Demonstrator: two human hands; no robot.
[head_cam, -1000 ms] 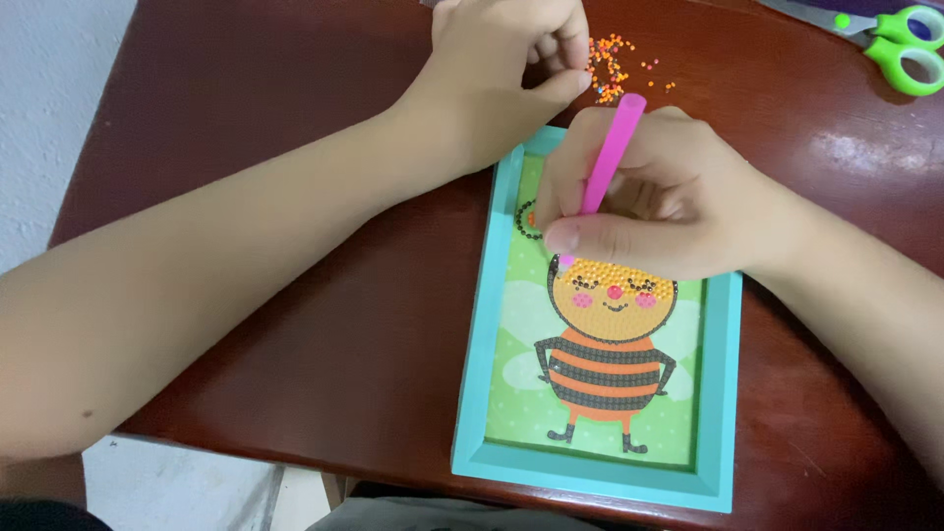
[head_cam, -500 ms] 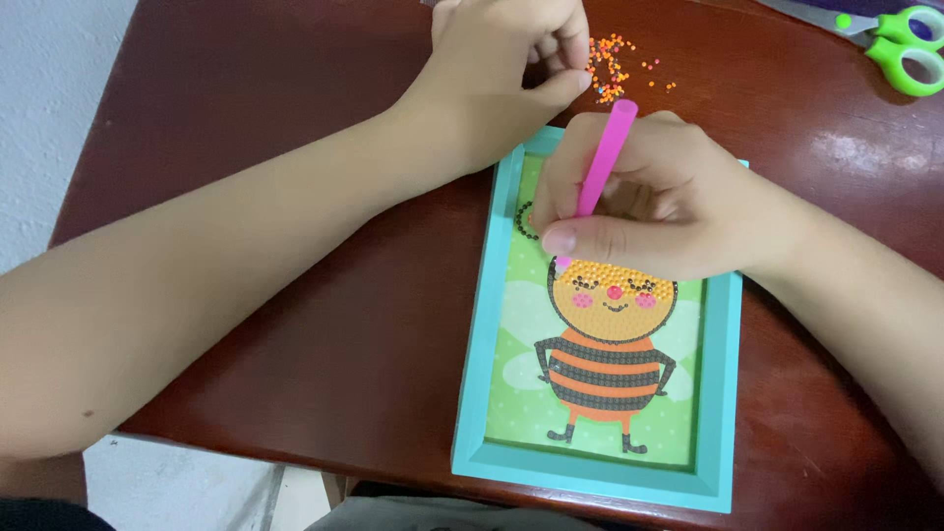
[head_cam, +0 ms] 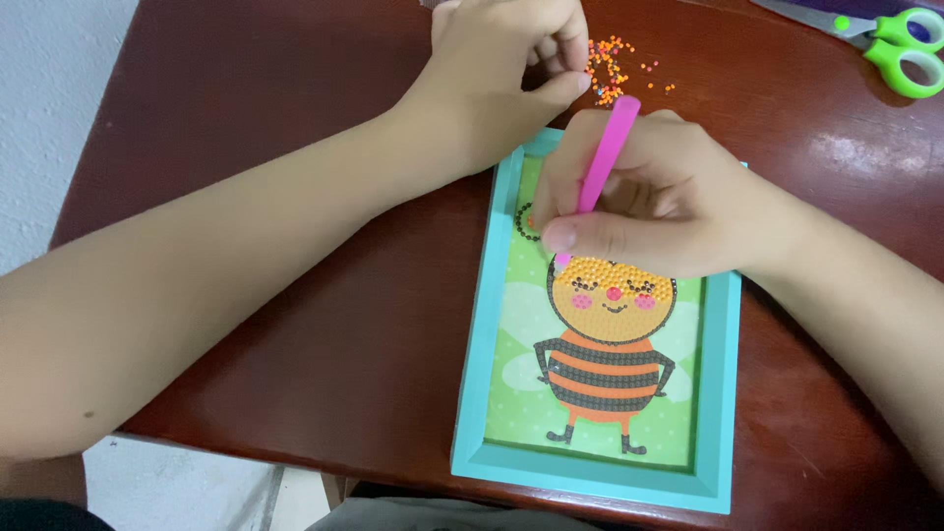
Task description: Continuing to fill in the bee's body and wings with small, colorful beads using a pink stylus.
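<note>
Bee picture (head_cam: pixel 602 364) in a teal frame is lying near the bench's front edge; the right hand (head_cam: pixel 639 211), clamped on a pink pen (head_cam: pixel 602 157), is pressing straight down, the left hand (head_cam: pixel 501 69) pinching together beside orange beads (head_cam: pixel 610 71).

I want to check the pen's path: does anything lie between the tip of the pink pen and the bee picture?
Nothing visible does. The right hand holds the pink pen with its tip right at the top of the bee picture; the thumb partly hides the contact.

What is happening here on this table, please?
A person is working on a bead picture of a bee in a teal frame. The right hand holds a pink pen tool with its tip at the top of the bee's head. The left hand rests by loose orange beads. Green scissors lie apart.
</note>
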